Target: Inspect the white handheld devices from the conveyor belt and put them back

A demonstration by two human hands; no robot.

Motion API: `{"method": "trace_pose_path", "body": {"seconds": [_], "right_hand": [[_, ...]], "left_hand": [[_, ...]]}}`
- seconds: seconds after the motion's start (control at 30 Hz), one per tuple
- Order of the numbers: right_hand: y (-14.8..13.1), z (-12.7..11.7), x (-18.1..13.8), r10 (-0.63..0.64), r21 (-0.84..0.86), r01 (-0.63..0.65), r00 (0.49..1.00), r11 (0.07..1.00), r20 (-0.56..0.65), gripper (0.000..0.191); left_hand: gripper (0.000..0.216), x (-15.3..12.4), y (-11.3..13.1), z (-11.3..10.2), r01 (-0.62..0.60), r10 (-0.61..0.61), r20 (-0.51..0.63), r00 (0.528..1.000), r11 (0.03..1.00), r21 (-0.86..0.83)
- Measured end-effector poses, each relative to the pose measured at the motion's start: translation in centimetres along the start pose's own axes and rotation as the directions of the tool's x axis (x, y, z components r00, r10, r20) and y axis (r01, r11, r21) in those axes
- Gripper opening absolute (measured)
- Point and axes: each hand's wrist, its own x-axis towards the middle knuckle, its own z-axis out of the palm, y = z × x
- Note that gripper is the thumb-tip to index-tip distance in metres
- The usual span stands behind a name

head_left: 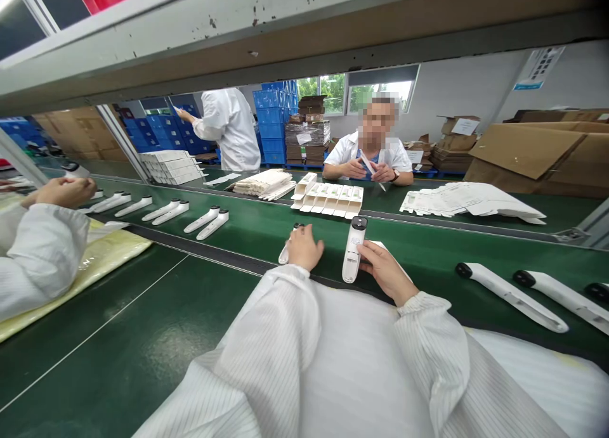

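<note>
Upright in my right hand (384,268) is a white handheld device (353,255) with a black end, shaped like a forehead thermometer. Thumb and fingers pinch its right edge, and a panel with small print and a recess faces me. My left hand (304,248) is curled over a second such white device (284,255) at the belt's near edge; the hand covers most of it. A white flat edge (394,260) shows behind my right hand, its kind unclear.
More devices lie along the green belt (257,235), left (213,224) and right (514,295). Across it a co-worker (368,156) handles a white piece behind open boxes (328,199) and flat cartons (471,200). Another person's hand (64,191) is at left. A shelf beam (238,29) crosses overhead.
</note>
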Motion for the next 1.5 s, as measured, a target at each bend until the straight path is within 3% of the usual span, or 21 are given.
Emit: {"method": "trace_pose_path", "body": {"seconds": [0.07,0.13,0.2,0.27,0.3,0.37,0.43,0.47,0.53,0.6,0.7,0.77,0.83,0.9,1.0,1.17,1.37,1.43,1.5], "right_hand": [[-0.2,0.1,-0.1,0.02,-0.014,-0.02,1.0,1.0,0.009,0.03],[-0.3,0.3,-0.2,0.056,-0.032,-0.056,0.998,0.998,0.016,0.025],[-0.3,0.4,-0.2,0.113,-0.077,-0.112,0.994,0.991,0.006,0.021],[0.0,0.3,0.1,0.154,-0.218,-0.159,0.987,0.963,-0.042,0.022],[0.2,0.0,0.3,0.157,-0.306,-0.173,0.985,0.936,-0.076,0.023],[0.8,-0.6,0.8,0.132,-0.462,-0.185,0.981,0.868,-0.144,0.022],[1.4,-1.3,1.2,0.055,-0.614,-0.159,0.981,0.773,-0.185,0.023],[1.6,-1.6,1.3,-0.002,-0.687,-0.131,0.982,0.715,-0.189,0.026],[1.8,-1.8,1.4,-0.162,-0.815,-0.041,0.973,0.579,-0.164,0.033],[1.8,-1.6,1.3,-0.324,-0.851,0.079,0.939,0.519,-0.111,0.037],[1.4,-0.5,1.0,-0.416,-0.724,0.254,0.908,0.641,-0.05,0.035],[1.1,0.3,0.8,-0.338,-0.509,0.274,0.94,0.816,-0.036,0.037],[0.8,0.9,0.5,-0.213,-0.266,0.199,0.977,0.943,-0.024,0.04],[0.4,1.1,0.1,-0.103,-0.087,0.101,0.995,0.991,-0.012,0.042],[-0.1,1.0,-0.3,-0.016,0.029,0.016,1.0,0.999,0.004,0.037],[0.0,0.6,-0.3,0.038,0.034,-0.039,0.999,0.999,0.038,0.031],[0.3,0.8,-0.2,0.125,-0.057,-0.122,0.991,0.991,0.039,0.028],[0.4,0.8,-0.1,0.153,-0.168,-0.153,0.988,0.974,-0.015,0.027],[0.6,0.6,0.2,0.118,-0.399,-0.145,0.989,0.905,-0.092,0.025]], "left_hand": [[0.047,0.8,-1.3,-1.0,0.058,-0.042,-0.057,0.998,0.941,0.334],[0.05,1.5,-2.3,-1.5,0.1,-0.106,-0.009,0.994,0.903,0.418],[0.051,1.9,-2.7,-1.4,0.105,-0.12,0.047,0.992,0.961,0.255],[0.05,2.0,-2.4,-0.9,0.175,-0.165,0.095,0.982,0.979,-0.109],[0.046,1.9,-2.1,-0.6,0.238,-0.195,0.161,0.967,0.917,-0.32],[0.036,1.4,-1.2,-0.1,0.401,-0.196,0.369,0.908,0.662,-0.634],[0.03,0.7,-0.2,0.3,0.543,-0.114,0.55,0.827,0.414,-0.731],[0.029,0.3,0.3,0.5,0.587,-0.075,0.601,0.795,0.342,-0.734],[0.029,-0.4,1.2,1.0,0.624,-0.049,0.639,0.768,0.289,-0.727],[0.029,-1.1,1.8,1.5,0.628,-0.067,0.64,0.766,0.29,-0.722],[0.019,-1.8,2.3,2.4,0.62,-0.073,0.628,0.775,0.287,-0.731],[0.015,-2.1,2.3,2.9,0.572,-0.002,0.593,0.805,0.268,-0.775],[0.02,-2.3,2.2,3.3,0.518,0.065,0.549,0.833,0.256,-0.816],[0.017,-2.3,2.1,3.4,0.501,0.054,0.53,0.846,0.26,-0.826],[0.012,-2.0,1.9,3.2,0.534,-0.059,0.54,0.84,0.275,-0.8],[0.015,-1.3,1.5,2.6,0.545,-0.207,0.504,0.839,0.34,-0.767],[0.018,-1.0,1.0,2.5,0.5,-0.212,0.453,0.866,0.397,-0.77],[0.019,-1.1,1.0,2.5,0.485,-0.206,0.44,0.874,0.42,-0.767],[0.019,-1.1,1.0,2.5,0.473,-0.201,0.43,0.88,0.447,-0.759]]}}
